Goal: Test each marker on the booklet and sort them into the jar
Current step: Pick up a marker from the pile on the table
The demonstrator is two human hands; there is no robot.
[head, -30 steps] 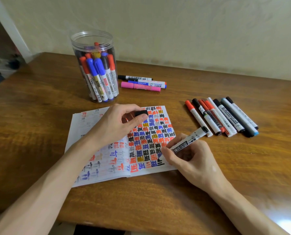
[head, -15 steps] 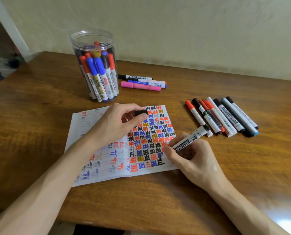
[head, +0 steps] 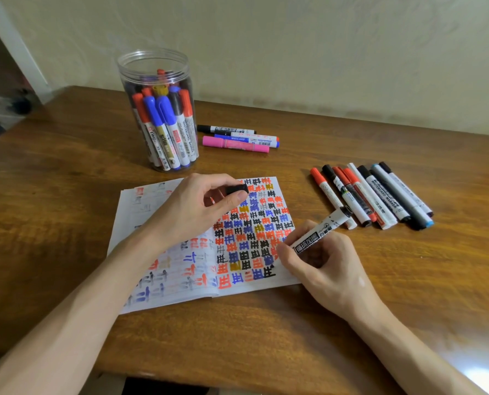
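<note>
An open booklet (head: 140, 212) lies on the wooden table, its right page filled with red, blue, black and orange marks. My right hand (head: 326, 269) grips a white marker (head: 320, 232) with black print, its black tip touching the page's lower right. My left hand (head: 192, 209) rests on the booklet and pinches the marker's black cap (head: 236, 189). A clear plastic jar (head: 157, 69) with several red, blue and black markers stands behind the booklet.
Several markers (head: 374, 195) lie side by side to the right of the booklet. Three more, black, blue and pink (head: 234, 143), lie next to the jar on its right. The wall runs along the table's far edge.
My right hand has drawn further black strokes at the bottom of the right page, with the marker shifting slightly. My left hand with the cap has stayed in place.
</note>
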